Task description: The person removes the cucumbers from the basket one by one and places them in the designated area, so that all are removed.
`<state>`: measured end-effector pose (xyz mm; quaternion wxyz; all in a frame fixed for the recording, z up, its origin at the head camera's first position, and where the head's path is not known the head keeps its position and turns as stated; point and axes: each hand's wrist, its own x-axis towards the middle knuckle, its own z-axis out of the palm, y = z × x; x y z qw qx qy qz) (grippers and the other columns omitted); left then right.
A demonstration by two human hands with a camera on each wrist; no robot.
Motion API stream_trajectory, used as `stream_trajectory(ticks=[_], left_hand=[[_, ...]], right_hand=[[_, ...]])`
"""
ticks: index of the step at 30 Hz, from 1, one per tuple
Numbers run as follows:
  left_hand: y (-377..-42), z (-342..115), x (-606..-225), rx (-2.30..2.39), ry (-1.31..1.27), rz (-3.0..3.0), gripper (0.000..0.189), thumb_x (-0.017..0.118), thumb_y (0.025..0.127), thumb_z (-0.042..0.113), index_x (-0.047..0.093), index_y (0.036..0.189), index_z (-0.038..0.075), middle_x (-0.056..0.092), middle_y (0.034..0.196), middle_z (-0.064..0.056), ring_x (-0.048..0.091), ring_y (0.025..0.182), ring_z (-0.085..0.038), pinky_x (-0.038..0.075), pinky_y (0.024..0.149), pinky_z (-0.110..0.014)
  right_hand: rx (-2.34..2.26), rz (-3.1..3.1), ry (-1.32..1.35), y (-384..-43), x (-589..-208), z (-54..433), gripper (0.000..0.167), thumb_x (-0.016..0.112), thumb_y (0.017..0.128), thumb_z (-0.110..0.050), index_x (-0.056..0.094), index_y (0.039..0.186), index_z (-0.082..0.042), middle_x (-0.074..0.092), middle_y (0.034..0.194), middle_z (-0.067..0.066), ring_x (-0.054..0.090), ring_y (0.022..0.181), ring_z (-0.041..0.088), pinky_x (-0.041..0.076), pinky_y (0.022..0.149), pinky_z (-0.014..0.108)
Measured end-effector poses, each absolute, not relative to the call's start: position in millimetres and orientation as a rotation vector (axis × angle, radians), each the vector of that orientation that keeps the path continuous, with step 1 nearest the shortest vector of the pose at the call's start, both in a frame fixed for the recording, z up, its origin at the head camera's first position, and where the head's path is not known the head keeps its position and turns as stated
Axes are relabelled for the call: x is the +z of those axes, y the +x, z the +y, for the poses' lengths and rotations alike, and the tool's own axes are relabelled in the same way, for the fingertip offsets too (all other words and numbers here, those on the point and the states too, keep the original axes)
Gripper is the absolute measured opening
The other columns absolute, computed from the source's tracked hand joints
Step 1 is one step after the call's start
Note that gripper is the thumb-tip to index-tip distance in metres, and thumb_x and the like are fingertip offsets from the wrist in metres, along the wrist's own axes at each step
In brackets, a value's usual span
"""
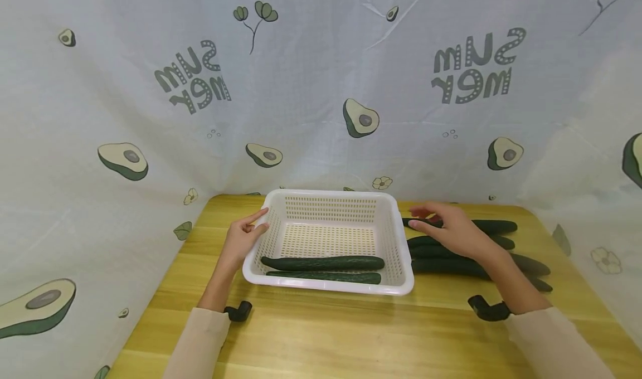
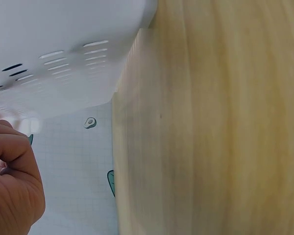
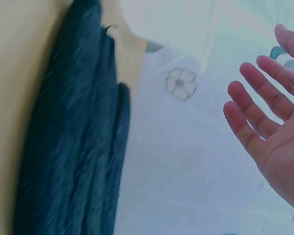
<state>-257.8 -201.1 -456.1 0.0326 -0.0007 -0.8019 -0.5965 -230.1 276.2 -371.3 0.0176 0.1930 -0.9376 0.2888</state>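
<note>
A white plastic basket [image 1: 328, 288] with slotted walls stands on the table. Two long dark green cucumbers [image 1: 323, 263] lie side by side along its near side. My left hand [image 1: 241, 239] holds the basket's left rim between thumb and fingers; in the left wrist view its curled fingers [image 2: 12, 147] meet the basket's wall [image 2: 63, 73]. To the right of the basket, my right hand [image 1: 451, 231] hovers over a group of several cucumbers [image 1: 446, 266]. Its fingers [image 3: 245, 120] are spread and relaxed in the right wrist view, with nothing between them and the cucumbers [image 3: 63, 142] off to one side.
The wooden table [image 1: 321, 334] runs back to a pale curtain [image 1: 311, 78] printed with avocados and lettering, which also hangs at both sides. A black wrist mount [image 1: 489, 309] sits on the right wrist and another [image 1: 238, 311] on the left.
</note>
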Motion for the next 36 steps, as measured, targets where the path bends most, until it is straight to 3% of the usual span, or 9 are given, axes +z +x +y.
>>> stream_trajectory(ticks=[6, 21, 24, 31, 36], left_hand=[[-258, -201, -454, -1.885, 0.002, -2.462, 0.045, 0.071, 0.098, 0.026, 0.064, 0.143, 0.026, 0.036, 0.054, 0.007, 0.038, 0.046, -0.008, 0.043, 0.047, -0.022], [-256, -201, -446, -1.930, 0.015, -2.496, 0.047, 0.068, 0.100, 0.022, 0.060, 0.147, 0.022, 0.038, 0.053, 0.006, 0.039, 0.044, -0.008, 0.043, 0.047, -0.022], [-259, -203, -453, -1.935, -0.001, -2.469, 0.047, 0.070, 0.099, 0.025, 0.062, 0.145, 0.026, 0.037, 0.054, 0.007, 0.037, 0.043, -0.008, 0.042, 0.046, -0.022], [-258, -203, -456, -1.962, 0.002, -2.443, 0.045, 0.071, 0.099, 0.024, 0.064, 0.143, 0.027, 0.043, 0.054, 0.005, 0.052, 0.049, -0.011, 0.054, 0.053, -0.026], [-258, -203, -455, -1.952, 0.019, -2.442, 0.044, 0.071, 0.098, 0.025, 0.065, 0.141, 0.030, 0.041, 0.054, 0.004, 0.047, 0.047, -0.011, 0.049, 0.050, -0.024]], right_hand=[[0.891, -2.907, 0.675, -239, -359, 250, 0.049, 0.066, 0.101, -0.036, 0.062, 0.139, -0.006, 0.066, 0.134, 0.015, 0.061, 0.119, 0.034, 0.051, 0.101, 0.060], [0.919, -2.848, 0.966, -266, -342, 175, 0.047, 0.071, 0.098, -0.037, 0.064, 0.136, -0.011, 0.069, 0.130, 0.009, 0.064, 0.114, 0.027, 0.054, 0.099, 0.050], [0.927, -2.858, 1.010, -269, -341, 162, 0.047, 0.072, 0.097, -0.036, 0.065, 0.135, -0.010, 0.069, 0.130, 0.010, 0.065, 0.114, 0.027, 0.055, 0.098, 0.050], [0.961, -2.889, 1.150, -277, -349, 139, 0.047, 0.071, 0.099, -0.033, 0.064, 0.136, -0.006, 0.067, 0.132, 0.013, 0.064, 0.115, 0.028, 0.054, 0.099, 0.053], [0.921, -2.945, 1.206, -282, -358, 128, 0.049, 0.069, 0.099, -0.035, 0.062, 0.138, -0.007, 0.066, 0.135, 0.013, 0.063, 0.117, 0.026, 0.054, 0.100, 0.052]])
